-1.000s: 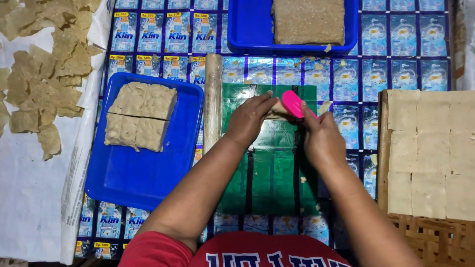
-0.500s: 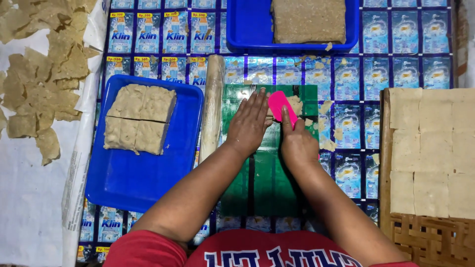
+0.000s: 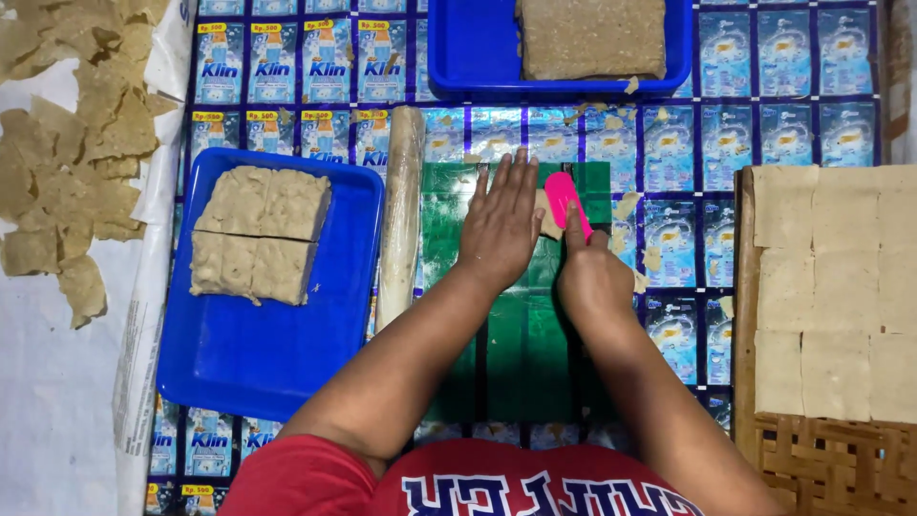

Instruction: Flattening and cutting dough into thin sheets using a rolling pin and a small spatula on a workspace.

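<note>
My left hand (image 3: 501, 225) lies flat, fingers together, pressing down on the green plastic mat (image 3: 449, 205). A thin piece of beige dough (image 3: 546, 216) peeks out between my hands. My right hand (image 3: 592, 277) grips a pink plastic scraper (image 3: 565, 197), its blade pointing away from me, right beside the left hand's fingers. A wooden rolling pin (image 3: 401, 210) lies along the mat's left edge.
A blue tray (image 3: 253, 368) at left holds two beige dough blocks (image 3: 260, 234). Another blue tray (image 3: 478, 67) at the top carries a large slab (image 3: 592, 36). Cut dough squares (image 3: 836, 287) cover a woven tray at right. Torn dough scraps (image 3: 67, 162) lie far left.
Both hands have drawn toward me and leftward on the mat. The pink scraper has moved from the mat's far right corner to beside my left hand's fingers.
</note>
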